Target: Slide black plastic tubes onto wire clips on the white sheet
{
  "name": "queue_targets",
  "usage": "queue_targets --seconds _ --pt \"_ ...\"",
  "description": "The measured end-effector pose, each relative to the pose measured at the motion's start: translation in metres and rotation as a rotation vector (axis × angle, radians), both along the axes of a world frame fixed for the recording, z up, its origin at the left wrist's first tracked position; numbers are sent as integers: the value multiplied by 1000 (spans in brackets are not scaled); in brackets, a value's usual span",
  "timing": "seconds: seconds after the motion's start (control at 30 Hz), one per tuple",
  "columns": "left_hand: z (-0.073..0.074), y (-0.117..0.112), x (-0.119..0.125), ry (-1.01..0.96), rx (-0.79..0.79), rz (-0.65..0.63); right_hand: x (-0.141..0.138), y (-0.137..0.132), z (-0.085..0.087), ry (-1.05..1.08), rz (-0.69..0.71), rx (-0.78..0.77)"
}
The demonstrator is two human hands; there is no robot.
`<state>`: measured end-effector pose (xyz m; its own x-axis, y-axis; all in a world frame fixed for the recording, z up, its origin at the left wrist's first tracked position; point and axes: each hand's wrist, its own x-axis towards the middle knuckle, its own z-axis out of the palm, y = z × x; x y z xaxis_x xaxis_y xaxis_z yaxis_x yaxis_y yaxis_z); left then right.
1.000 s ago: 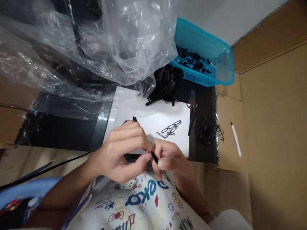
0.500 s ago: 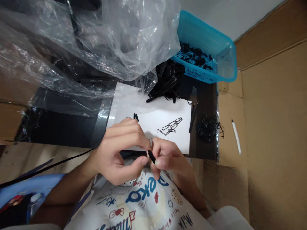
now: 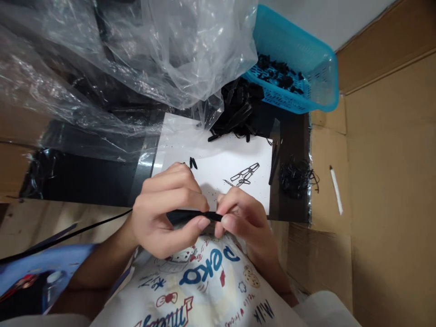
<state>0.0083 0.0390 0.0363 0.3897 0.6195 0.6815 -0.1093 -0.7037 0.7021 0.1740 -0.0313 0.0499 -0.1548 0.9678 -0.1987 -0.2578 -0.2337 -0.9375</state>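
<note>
In the head view a small, narrow black piece (image 3: 214,216) lies level between my two hands, over my lap. The thumb and index finger of my left hand (image 3: 170,213) close around its left end. My right hand (image 3: 243,218) pinches the other end, its remaining fingers curled. What the piece is made of cannot be made out. Just beyond the hands is a white sheet (image 3: 211,154) with several outlined black shapes (image 3: 245,174) on it. Two short black slivers (image 3: 193,163) rest on the sheet past my left knuckles.
A heap of black strips (image 3: 238,109) sits behind the sheet, beside a crumpled clear plastic bag (image 3: 190,54). At the back right stands a blue basket (image 3: 320,77) holding black bits. Right of the sheet are tangled thin black trimmings (image 3: 296,178) and a white pen (image 3: 335,190) on cardboard.
The black piece has turned from steeply slanted to nearly level. My left fingertips have closed on its left end, while the right hand keeps its pinch.
</note>
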Motion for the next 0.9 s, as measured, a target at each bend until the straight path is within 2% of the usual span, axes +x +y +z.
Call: queue_targets --seconds 0.13,0.3,0.53,0.63,0.73,0.9 --pt "1 -5 -1 41 -53 42 2 -2 1 -80 13 84" --pt "4 -9 1 40 -59 58 0 -6 4 -99 -43 170" --pt "4 -4 1 -6 -34 7 3 -2 4 -67 11 158" --pt "4 -3 1 -29 -29 -39 8 2 3 -36 90 139" --pt "4 -4 2 -47 -57 -39 12 4 4 -13 162 125" --pt "3 -7 4 -51 -77 -11 11 5 -1 27 155 176"
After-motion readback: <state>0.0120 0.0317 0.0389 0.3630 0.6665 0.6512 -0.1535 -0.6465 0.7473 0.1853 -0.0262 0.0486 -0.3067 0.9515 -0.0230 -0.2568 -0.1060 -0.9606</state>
